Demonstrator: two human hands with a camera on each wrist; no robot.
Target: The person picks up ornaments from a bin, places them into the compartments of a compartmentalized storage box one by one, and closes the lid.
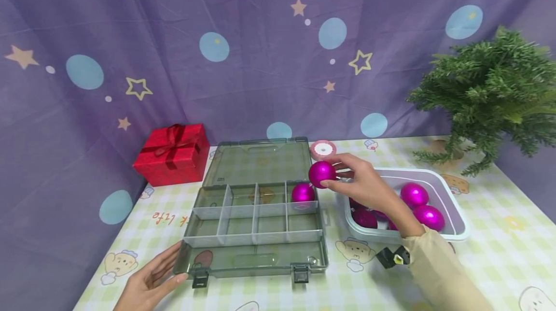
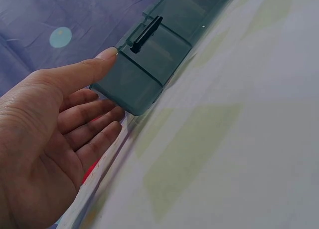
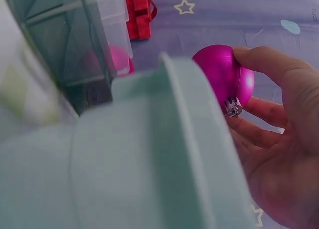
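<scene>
The right hand (image 1: 362,180) grips a magenta ball (image 1: 321,174) between thumb and fingertips, ahead of the palm. The ball's silver cap (image 3: 233,108) faces back toward the palm; this orientation probably leaves the smooth front of the ball unobstructed. The ball is raised near the right rim of the divided case, at its back right compartment.

A second ball (image 1: 302,195) sits in that compartment, just beyond the right hand's fingertips and to their left. The dividers likely prevent it from rolling.

The left hand (image 1: 152,279) is extended, fingers loosely straight and gripping no ball. Its thumb touches the near left corner of the divided case (image 1: 247,268), with the fingers along the case's left end. This contact probably steadies the case. The lid (image 1: 265,163) lies back on the far side, leaving the compartments accessible from above.

Below the right hand and to its right, the plastic tub (image 1: 459,224) holds further balls (image 1: 427,218). Its raised walls likely retain them on the bench (image 1: 499,258), within short reach of the right hand.
</scene>
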